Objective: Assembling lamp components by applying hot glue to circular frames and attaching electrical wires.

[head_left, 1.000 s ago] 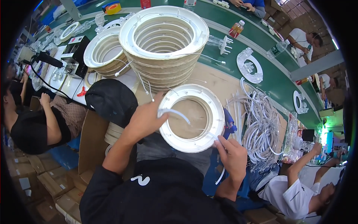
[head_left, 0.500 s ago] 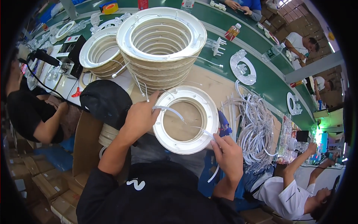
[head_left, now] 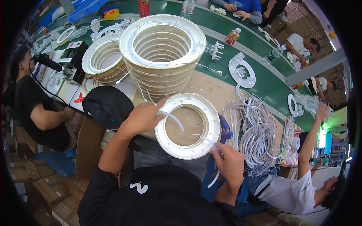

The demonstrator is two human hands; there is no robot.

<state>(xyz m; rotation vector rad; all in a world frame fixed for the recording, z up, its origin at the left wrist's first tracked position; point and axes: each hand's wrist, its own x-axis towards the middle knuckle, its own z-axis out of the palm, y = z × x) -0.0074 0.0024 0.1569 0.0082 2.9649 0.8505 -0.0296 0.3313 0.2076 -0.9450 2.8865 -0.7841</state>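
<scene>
A white ring-shaped frame [head_left: 212, 128] sits before me at the bench's near edge, its open middle showing the brown board beneath. My left hand [head_left: 145, 116] is closed at the ring's left rim, pinching a white flexible strip [head_left: 174, 117] whose wire-tipped end curves over the opening. Between thumb and fingers, my right hand [head_left: 230, 162] pinches another white strip end [head_left: 207, 140], also tipped with a thin wire. The two wire tips are close together but apart. A length of strip [head_left: 213, 179] hangs below my right hand. Whether these are one strip I cannot tell.
Behind the ring rises a tall stack of similar rings [head_left: 162, 75], with a shorter stack [head_left: 107, 75] beside it. A black cap [head_left: 107, 105] lies at left. To the right are a blue tool [head_left: 225, 128] and a heap of white strips [head_left: 260, 135]. Co-workers sit on both sides.
The view has shifted slightly. Both hands keep their grips, and the strip ends remain over the ring's opening. The co-worker at right has raised an arm toward clear plastic pieces.
</scene>
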